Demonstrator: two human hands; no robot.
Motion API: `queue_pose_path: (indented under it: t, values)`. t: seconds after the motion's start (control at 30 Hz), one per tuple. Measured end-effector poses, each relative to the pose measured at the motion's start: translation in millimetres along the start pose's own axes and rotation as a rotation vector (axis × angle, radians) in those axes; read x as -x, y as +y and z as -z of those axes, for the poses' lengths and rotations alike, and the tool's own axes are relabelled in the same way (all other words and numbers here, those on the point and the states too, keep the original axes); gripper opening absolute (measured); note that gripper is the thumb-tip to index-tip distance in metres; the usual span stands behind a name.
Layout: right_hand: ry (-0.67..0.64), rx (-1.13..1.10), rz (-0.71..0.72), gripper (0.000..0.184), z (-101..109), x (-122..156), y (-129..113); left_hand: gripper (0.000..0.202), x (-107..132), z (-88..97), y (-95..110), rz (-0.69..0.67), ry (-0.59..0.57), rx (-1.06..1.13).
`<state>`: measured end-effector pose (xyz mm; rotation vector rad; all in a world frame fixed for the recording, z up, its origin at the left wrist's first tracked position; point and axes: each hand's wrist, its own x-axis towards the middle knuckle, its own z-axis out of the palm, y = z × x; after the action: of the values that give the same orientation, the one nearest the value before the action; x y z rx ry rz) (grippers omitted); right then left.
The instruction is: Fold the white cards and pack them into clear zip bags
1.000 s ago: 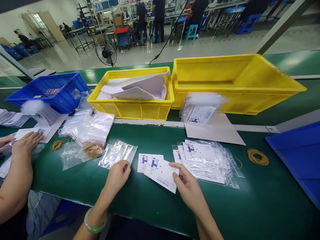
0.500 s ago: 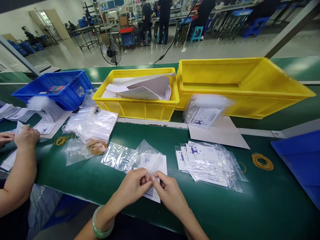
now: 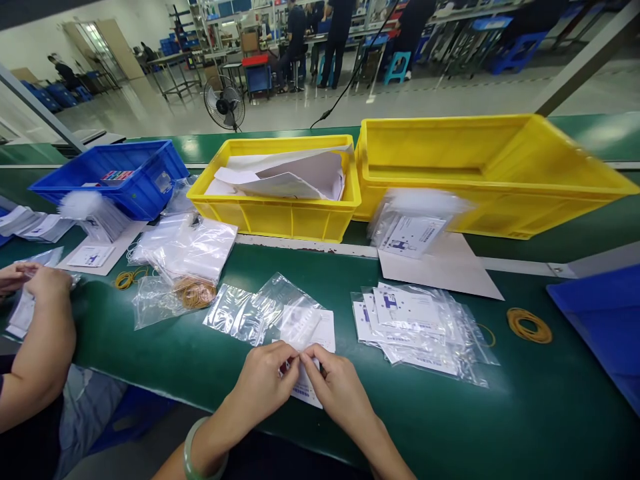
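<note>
Both hands meet fingertip to fingertip at the near edge of a clear plastic bag [image 3: 285, 297]. My left hand [image 3: 267, 377] pinches the bag's edge, and my right hand [image 3: 337, 383] pinches it just beside. Under the bag and the fingers lie white printed cards [image 3: 326, 330], partly covered. More flat clear bags [image 3: 233, 313] lie to the left of the hands. On the right sits a loose pile of bagged printed cards [image 3: 410, 320]. Whether the bag's mouth is parted cannot be made out.
Yellow bins [image 3: 280, 220] and a blue bin [image 3: 120, 193] line the back. Rubber bands [image 3: 529, 325] lie at right, others by a bag stack [image 3: 195, 247]. Bagged cards stand on a cardboard sheet [image 3: 450, 270]. A co-worker's arm [image 3: 43, 333] works at far left.
The clear bag has spread out flatter toward the upper left, while my hands keep pinching almost in place. At far left the co-worker's hands have shifted over a clear bag.
</note>
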<state>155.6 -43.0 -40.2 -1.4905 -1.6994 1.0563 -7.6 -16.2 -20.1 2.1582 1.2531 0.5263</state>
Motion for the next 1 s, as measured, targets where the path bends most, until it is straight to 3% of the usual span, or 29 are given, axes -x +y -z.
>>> queue_pose_path:
  t: [0.17, 0.3, 0.37, 0.5, 0.57, 0.77, 0.9, 1.0]
  values:
    - [0.012, 0.039, 0.023, 0.034, -9, 1, 2, 0.025, -1, -4.2, -4, -0.109, 0.173, -0.241]
    - [0.012, 0.047, 0.031, 0.034, -8, 4, -1, 0.025, -3, 2.1, -6, -0.096, 0.356, -0.344]
    - [0.023, 0.047, 0.017, 0.029, -4, 5, -2, 0.023, 0, 5.7, -5, -0.132, 0.294, -0.320]
    - [0.078, 0.049, -0.017, 0.025, 9, 4, -3, 0.019, 6, 5.3, 3, -0.210, 0.036, -0.194]
    - [0.074, 0.041, -0.008, 0.026, 11, 3, -4, 0.019, 6, 3.7, 6, -0.201, 0.008, -0.154]
    - [0.100, 0.017, -0.012, 0.026, 13, 4, 1, 0.022, -2, 20.2, 4, -0.073, 0.136, -0.108]
    - [0.212, -0.019, -0.074, 0.027, 29, 19, 11, 0.021, -5, 33.3, 2, 0.011, 0.315, -0.181]
    - [0.385, -0.065, -0.129, 0.028, 43, 36, 6, 0.020, -6, 29.8, 3, -0.012, 0.330, -0.221]
